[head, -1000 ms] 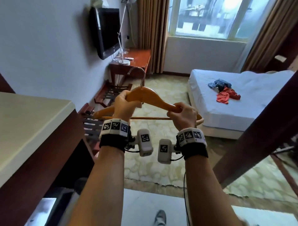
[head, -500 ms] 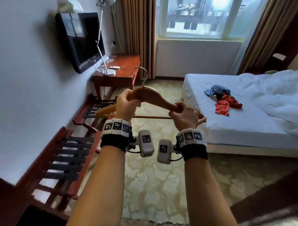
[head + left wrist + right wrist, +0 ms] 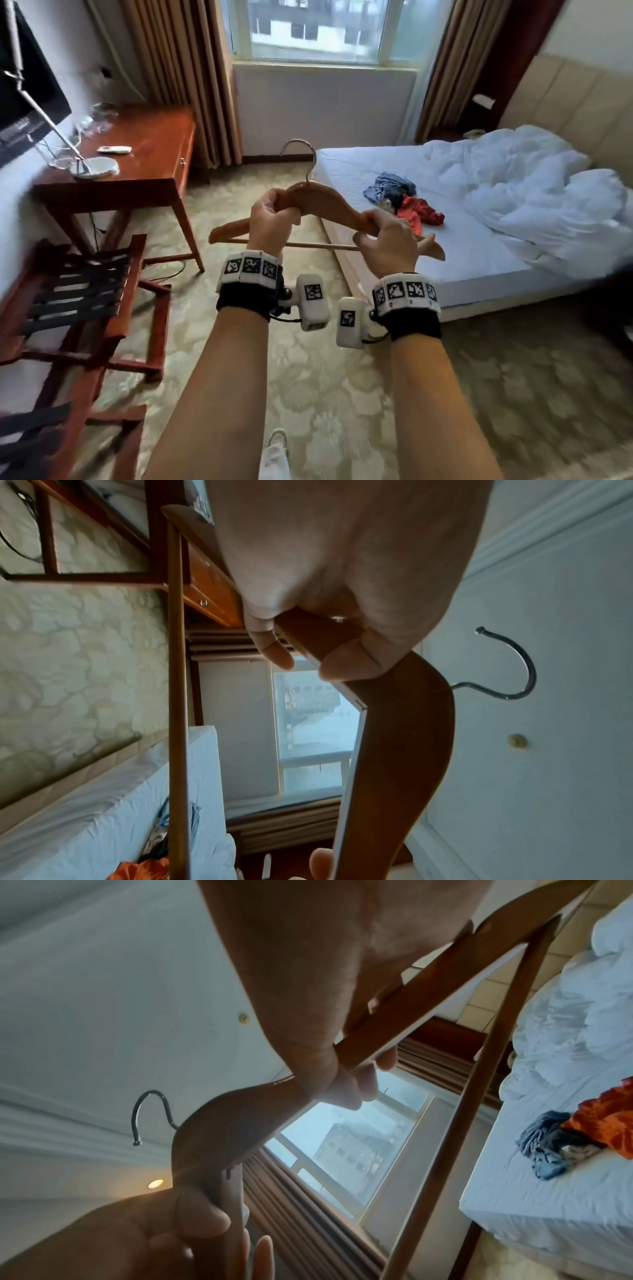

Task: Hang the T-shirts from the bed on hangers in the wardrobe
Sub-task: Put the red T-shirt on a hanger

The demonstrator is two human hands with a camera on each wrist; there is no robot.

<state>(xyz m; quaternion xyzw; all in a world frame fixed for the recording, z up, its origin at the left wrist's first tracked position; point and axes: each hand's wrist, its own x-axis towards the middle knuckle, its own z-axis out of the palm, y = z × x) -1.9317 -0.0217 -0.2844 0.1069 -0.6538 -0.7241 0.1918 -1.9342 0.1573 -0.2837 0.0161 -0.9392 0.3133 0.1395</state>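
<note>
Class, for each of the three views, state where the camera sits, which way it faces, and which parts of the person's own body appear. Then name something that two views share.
Head: on the head, facing forward and down at the wooden hanger, bed and T-shirts; forearms, left hand, right hand, a shoe.
Left wrist: looks along the left hand toward the window; fingers show.
Right wrist: looks along the right hand toward the window; both hands' fingers show.
Shared: all show the hanger's metal hook.
</note>
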